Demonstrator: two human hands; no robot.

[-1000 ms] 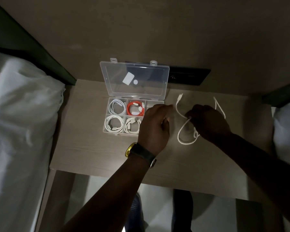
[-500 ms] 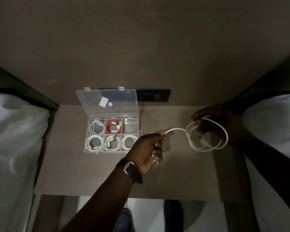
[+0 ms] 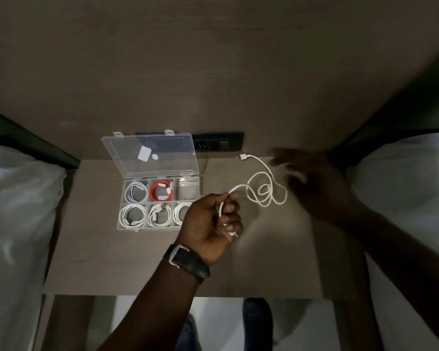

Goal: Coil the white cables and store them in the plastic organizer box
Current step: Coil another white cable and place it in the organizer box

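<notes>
The left hand has its grip closed around one end of the loose white cable, a plug poking out below the curled fingers. From there the cable runs right into a few slack loops lying on the table, its far plug near the wall. The right hand, blurred, hovers beside the loops with fingers spread, holding nothing. Left of the left hand sits the plastic organizer box, lid raised, with coiled white cables and one red cable in its compartments; the upper right compartment looks empty.
</notes>
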